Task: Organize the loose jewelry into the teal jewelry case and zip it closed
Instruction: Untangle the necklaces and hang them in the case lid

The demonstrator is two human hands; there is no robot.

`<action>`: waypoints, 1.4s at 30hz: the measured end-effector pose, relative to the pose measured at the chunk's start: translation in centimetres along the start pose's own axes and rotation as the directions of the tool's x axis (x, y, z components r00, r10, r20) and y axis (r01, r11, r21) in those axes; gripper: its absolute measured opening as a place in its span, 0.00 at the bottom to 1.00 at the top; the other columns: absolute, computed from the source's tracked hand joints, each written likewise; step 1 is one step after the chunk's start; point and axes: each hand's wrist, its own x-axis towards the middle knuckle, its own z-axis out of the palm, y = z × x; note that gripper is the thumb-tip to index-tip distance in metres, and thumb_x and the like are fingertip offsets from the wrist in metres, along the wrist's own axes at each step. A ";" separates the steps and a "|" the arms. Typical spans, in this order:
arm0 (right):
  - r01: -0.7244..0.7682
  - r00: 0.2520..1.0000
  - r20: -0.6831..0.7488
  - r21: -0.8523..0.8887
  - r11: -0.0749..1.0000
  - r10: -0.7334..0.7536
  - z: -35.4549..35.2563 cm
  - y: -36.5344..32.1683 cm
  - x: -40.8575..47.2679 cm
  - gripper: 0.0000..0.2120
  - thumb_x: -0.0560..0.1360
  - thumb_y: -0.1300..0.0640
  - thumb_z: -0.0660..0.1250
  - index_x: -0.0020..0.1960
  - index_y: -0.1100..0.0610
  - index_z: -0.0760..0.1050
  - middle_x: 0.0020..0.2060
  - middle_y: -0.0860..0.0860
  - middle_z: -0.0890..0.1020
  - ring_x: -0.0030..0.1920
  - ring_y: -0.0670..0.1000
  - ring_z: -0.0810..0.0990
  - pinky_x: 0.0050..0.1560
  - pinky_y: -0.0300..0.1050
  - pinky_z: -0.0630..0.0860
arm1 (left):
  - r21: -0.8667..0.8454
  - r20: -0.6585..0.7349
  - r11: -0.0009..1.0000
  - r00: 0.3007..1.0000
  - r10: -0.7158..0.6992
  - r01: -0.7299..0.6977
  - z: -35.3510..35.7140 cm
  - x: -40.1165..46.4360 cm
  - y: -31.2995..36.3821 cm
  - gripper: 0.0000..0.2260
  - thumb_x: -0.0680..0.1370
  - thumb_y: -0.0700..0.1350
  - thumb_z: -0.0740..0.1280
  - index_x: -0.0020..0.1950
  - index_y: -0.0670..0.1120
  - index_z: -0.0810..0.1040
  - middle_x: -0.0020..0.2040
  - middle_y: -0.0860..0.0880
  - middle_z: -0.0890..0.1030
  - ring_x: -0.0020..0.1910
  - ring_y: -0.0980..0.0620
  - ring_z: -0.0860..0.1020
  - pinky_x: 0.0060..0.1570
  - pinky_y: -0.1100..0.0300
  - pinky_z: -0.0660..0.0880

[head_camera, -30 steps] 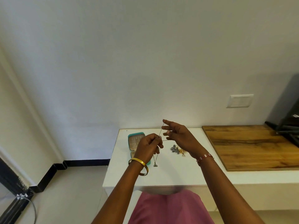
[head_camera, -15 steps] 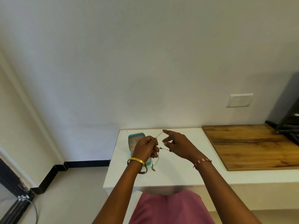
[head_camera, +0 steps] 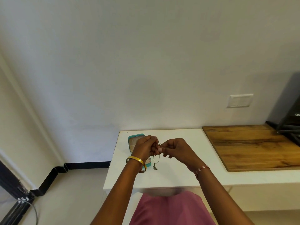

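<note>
Since the earlier frame both hands had dropped and closed in on each other; the fine chain that was stretched between them was bunched up short, and the little pile of loose pieces on the table was now hidden behind my right hand (head_camera: 176, 149). Head view only, so: my left hand (head_camera: 145, 147) was curled round the necklace (head_camera: 156, 159) and the right one pinched it just beside; pendant (head_camera: 155, 167) dangled below, over the white table (head_camera: 178, 174); teal jewelry case (head_camera: 136, 137) lay open right behind the left hand, mostly covered by it. Looked to me like the gather-the-necklace step; next I'd need to lower it into a compartment without tangling; zipping was a long way off.
</note>
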 end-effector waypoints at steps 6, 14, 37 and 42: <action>0.012 1.000 -0.023 0.046 0.999 -0.011 0.2 -0.2 0.1 0.05 0.73 0.59 0.67 0.38 0.55 0.78 0.33 0.48 0.82 0.36 0.46 0.77 0.35 0.33 0.72 | -0.069 -0.024 0.996 0.998 -0.051 0.049 -0.5 0.1 0.0 0.12 0.79 0.41 0.59 0.37 0.43 0.75 0.23 0.51 0.78 0.22 0.56 0.75 0.34 0.61 0.73; -0.049 0.996 0.073 0.042 0.998 0.046 -0.3 -0.8 0.3 0.05 0.75 0.59 0.65 0.42 0.59 0.78 0.33 0.51 0.82 0.34 0.45 0.76 0.36 0.36 0.70 | 0.240 -0.169 0.959 0.979 -0.113 0.152 -0.9 -0.1 -0.9 0.07 0.78 0.41 0.60 0.45 0.42 0.77 0.33 0.48 0.77 0.30 0.54 0.74 0.29 0.68 0.72; -0.091 0.990 0.125 0.200 0.975 0.067 -0.1 0.4 -0.1 0.12 0.75 0.57 0.65 0.33 0.56 0.76 0.29 0.52 0.77 0.31 0.46 0.72 0.34 0.38 0.69 | -0.616 -0.002 0.778 0.987 -0.158 0.123 -2.1 -0.4 -0.5 0.17 0.78 0.46 0.59 0.30 0.42 0.67 0.20 0.47 0.72 0.22 0.51 0.76 0.46 0.51 0.75; -0.111 0.989 0.139 0.458 0.882 0.052 0.7 0.8 -0.2 0.08 0.75 0.60 0.64 0.39 0.60 0.77 0.23 0.49 0.69 0.28 0.47 0.65 0.33 0.39 0.69 | -0.687 0.078 0.707 0.984 -0.158 0.167 -1.8 -0.7 -1.2 0.15 0.79 0.45 0.56 0.32 0.44 0.67 0.19 0.51 0.65 0.17 0.57 0.63 0.22 0.68 0.67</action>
